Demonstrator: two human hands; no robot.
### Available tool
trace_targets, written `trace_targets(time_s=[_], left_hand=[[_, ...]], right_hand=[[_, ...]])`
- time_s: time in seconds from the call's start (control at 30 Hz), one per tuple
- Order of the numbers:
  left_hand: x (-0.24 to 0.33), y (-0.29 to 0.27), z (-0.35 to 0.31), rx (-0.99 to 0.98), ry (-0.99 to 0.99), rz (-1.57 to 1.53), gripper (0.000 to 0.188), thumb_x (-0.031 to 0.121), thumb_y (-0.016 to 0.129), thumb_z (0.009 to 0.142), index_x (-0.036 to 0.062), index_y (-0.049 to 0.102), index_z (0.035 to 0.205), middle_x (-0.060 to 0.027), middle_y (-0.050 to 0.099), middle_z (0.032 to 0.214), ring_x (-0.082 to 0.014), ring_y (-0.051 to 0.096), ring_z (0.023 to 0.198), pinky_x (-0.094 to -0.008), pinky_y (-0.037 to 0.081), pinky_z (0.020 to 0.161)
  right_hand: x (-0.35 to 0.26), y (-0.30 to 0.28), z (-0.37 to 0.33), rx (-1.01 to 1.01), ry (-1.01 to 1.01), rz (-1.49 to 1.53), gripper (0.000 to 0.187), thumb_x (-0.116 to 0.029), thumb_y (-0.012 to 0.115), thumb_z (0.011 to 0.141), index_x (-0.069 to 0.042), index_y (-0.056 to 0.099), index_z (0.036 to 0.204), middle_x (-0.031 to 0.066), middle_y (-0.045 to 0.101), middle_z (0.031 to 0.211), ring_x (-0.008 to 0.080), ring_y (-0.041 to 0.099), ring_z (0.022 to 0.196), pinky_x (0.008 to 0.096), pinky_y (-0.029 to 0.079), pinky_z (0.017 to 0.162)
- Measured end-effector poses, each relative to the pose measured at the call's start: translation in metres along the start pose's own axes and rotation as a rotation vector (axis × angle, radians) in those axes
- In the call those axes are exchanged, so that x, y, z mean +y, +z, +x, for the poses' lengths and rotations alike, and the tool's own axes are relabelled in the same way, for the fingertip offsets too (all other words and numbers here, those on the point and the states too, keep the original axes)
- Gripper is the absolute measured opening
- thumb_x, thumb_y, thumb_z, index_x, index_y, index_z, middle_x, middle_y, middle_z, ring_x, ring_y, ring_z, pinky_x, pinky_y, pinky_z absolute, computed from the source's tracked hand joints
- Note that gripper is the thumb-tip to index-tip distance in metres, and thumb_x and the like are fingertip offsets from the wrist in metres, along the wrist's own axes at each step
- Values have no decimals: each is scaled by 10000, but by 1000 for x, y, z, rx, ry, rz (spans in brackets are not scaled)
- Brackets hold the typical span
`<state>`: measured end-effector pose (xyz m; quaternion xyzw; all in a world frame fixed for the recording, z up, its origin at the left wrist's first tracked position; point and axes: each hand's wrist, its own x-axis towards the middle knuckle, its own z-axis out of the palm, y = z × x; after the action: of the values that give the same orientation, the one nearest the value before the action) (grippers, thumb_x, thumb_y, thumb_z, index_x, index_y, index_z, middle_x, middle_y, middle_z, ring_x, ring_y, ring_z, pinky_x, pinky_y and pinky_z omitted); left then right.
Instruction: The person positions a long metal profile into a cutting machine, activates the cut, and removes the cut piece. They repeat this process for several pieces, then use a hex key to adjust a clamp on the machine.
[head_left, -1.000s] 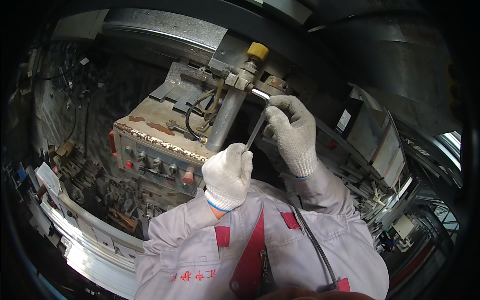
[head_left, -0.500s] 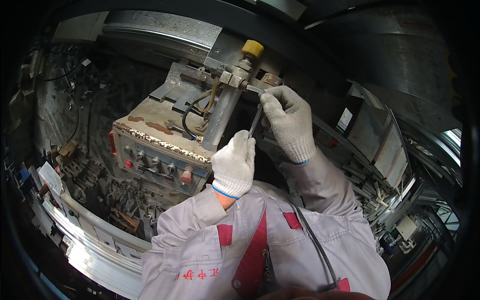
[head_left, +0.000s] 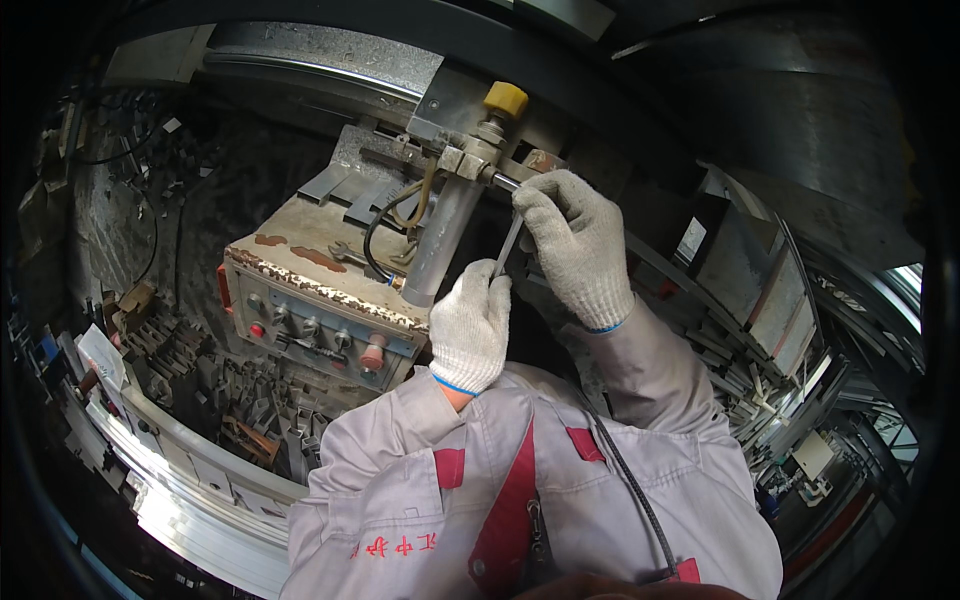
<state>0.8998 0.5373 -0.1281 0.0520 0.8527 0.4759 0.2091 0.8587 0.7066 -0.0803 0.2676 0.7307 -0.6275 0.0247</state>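
Note:
Both my hands wear white knitted gloves and are closed on an L-shaped hex key. My right hand pinches it at the bend, whose short arm reaches the side of a metal block. Lower down, my left hand grips the end of the long arm. Whether the tip sits inside a socket is too small to tell. That block joins the top of a grey metal cylinder, and a yellow knob sticks up behind it.
Left of the cylinder stands a worn control box with knobs and buttons; a wrench and metal plates lie on top. A black hose curves beside the cylinder. Metal offcuts pile up at the left. A dark beam crosses above.
My right hand has shifted slightly left, closer to the block, with the hex key's bend. My left hand has moved a little to the right and stays on the long arm.

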Motion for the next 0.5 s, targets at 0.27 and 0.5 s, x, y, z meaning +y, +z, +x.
trace_targets(time_s=[0.27, 0.5], left_hand=[[-6, 4, 5, -105, -77, -271, 251, 268, 621, 1125, 26, 687, 1133, -208, 683, 855, -391, 696, 748, -459, 560, 725], [1, -9, 1, -145, -170, -384, 274, 266, 635, 1124, 3, 689, 1068, -160, 636, 792, -271, 627, 709, -388, 528, 717]], right_hand=[[1, 4, 2, 23, -74, -75, 242, -236, 725, 1074, 3, 761, 1090, 67, 760, 893, 114, 696, 808, 300, 573, 739], [-5, 11, 5, -2, -164, -382, 351, -314, 610, 1154, 10, 716, 1072, 92, 684, 775, 168, 636, 659, 342, 531, 640]])
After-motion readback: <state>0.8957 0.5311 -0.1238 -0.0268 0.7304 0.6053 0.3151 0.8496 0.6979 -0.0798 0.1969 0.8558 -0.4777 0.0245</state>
